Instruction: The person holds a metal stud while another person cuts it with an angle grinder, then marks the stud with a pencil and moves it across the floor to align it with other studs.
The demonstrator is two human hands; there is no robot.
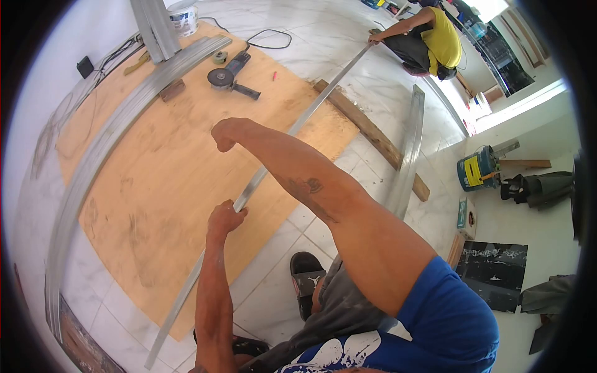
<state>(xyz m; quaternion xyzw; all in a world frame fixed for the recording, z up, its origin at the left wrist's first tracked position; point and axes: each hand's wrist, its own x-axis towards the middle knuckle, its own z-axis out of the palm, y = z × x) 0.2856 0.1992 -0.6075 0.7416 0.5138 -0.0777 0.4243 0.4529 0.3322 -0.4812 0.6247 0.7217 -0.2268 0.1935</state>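
Note:
My left hand point(227, 217) is wrapped around a long, thin metal profile point(251, 188). The profile slants across a plywood sheet point(161, 186) on the floor, and its far end is at the hand of a crouching person in a yellow shirt point(444, 40). Stretched over the profile, my right arm ends in a bent wrist and a closed right hand point(230, 133) above the plywood. Its fingers are turned away from view, so anything inside them is hidden. An angle grinder point(231, 76) lies on the sheet just beyond that hand.
Long metal channels point(118, 118) lie along the left side; another channel point(410, 143) is on the right. A wooden plank point(373, 140) crosses the plywood's edge. Beside the grinder sits a tape measure point(219, 57). Buckets stand by the walls, including a dark one point(477, 169).

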